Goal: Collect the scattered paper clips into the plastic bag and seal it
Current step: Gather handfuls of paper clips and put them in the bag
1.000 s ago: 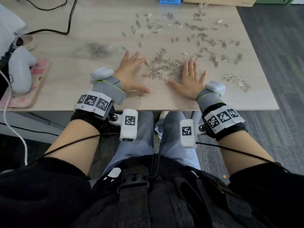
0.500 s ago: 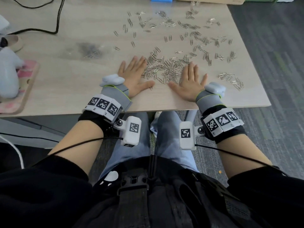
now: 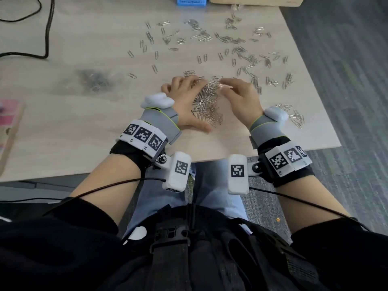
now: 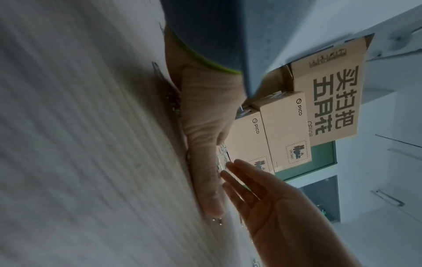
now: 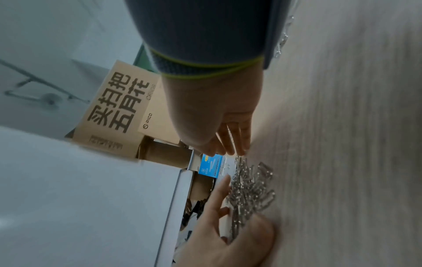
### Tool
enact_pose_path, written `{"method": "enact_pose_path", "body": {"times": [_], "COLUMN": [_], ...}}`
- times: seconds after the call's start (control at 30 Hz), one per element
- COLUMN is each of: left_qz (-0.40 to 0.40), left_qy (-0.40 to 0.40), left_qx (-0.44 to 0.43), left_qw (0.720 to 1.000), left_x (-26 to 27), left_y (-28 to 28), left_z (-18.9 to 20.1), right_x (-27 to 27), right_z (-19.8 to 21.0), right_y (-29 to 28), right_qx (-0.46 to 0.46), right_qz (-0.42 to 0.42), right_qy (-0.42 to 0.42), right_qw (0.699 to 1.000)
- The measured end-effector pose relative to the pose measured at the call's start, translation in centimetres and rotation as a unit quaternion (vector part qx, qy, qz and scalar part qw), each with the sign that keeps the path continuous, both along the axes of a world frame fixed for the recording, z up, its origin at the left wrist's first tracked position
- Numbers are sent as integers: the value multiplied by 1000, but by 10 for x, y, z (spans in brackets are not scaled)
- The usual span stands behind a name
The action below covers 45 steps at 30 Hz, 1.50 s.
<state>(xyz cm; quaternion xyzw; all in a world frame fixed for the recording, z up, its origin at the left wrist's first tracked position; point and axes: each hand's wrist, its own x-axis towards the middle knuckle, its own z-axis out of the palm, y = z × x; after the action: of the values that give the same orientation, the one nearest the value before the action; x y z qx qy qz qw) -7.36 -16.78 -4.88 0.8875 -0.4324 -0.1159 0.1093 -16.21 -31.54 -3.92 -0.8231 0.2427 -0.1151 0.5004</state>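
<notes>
Silver paper clips point(image 3: 210, 36) lie scattered over the far and right parts of the wooden table point(image 3: 84, 133). A dense pile of clips point(image 3: 207, 103) point(image 5: 248, 189) sits between my two hands. My left hand point(image 3: 184, 99) point(image 4: 205, 117) stands on its edge against the pile's left side, fingers straight. My right hand point(image 3: 243, 97) point(image 5: 217, 112) hovers at the pile's right side, fingers extended and slightly bent, holding nothing. A blurry clear bag point(image 3: 92, 79) with some clips in it lies flat to the left.
A blue box point(image 3: 192, 1) and a cardboard box point(image 3: 252, 1) stand at the table's far edge. A black cable point(image 3: 47, 28) runs at the far left. A pink pad point(image 3: 8, 118) lies at the left. More clips point(image 3: 294, 118) lie near the right edge.
Both hands lay flat and apart before. They have slid toward each other and turned onto their edges, pushing the clips between them into a tighter pile.
</notes>
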Motion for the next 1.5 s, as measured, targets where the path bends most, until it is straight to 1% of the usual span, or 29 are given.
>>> {"method": "enact_pose_path", "body": {"times": [0.07, 0.13, 0.17, 0.3, 0.5, 0.6, 0.73, 0.9, 1.1, 1.13, 1.2, 1.27, 1.3, 1.4, 1.47, 1.5], "left_qz": [17, 35, 42, 55, 68, 66, 69, 91, 53, 45, 24, 0, -8, -16, -17, -16], "left_qy": [13, 45, 61, 75, 67, 67, 99, 142, 199, 202, 209, 203, 193, 181, 184, 183], "left_qx": [-26, -64, -80, -125, -133, -129, -144, -207, -232, -233, -239, -230, -221, -206, -226, -245], "left_qw": [999, 996, 994, 988, 987, 987, 982, 964, 951, 950, 948, 952, 956, 962, 956, 952], "left_x": [1, 3, 4, 13, 25, 29, 38, 44, 41, 39, 35, 29, 27, 24, 24, 23], "left_y": [-5, -10, -13, -21, -31, -34, -33, -32, -44, -47, -54, -61, -64, -71, -69, -67], "left_z": [2, 6, 8, 11, 10, 12, 14, 23, 36, 37, 38, 38, 39, 41, 46, 49], "right_x": [2, 5, 5, 9, 17, 19, 22, 25, 29, 29, 30, 31, 31, 27, 25, 24], "right_z": [0, -1, 0, 1, 3, 4, 5, 7, 10, 10, 13, 15, 16, 15, 14, 13], "right_y": [0, 0, 1, -5, -12, -16, -18, -19, -15, -15, -14, -13, -13, -15, -18, -20], "right_qx": [117, 224, 260, 366, 492, 525, 553, 575, 600, 602, 595, 589, 591, 614, 639, 656], "right_qz": [-30, -42, -41, -39, -73, -83, -93, -97, -93, -87, -60, -37, -41, -66, -63, -69], "right_qy": [-10, -31, -39, -55, -54, -48, -45, -36, -46, -42, -19, -5, -7, -33, -50, -58], "right_qw": [993, 973, 964, 928, 866, 846, 826, 811, 793, 792, 801, 807, 805, 786, 765, 749]}}
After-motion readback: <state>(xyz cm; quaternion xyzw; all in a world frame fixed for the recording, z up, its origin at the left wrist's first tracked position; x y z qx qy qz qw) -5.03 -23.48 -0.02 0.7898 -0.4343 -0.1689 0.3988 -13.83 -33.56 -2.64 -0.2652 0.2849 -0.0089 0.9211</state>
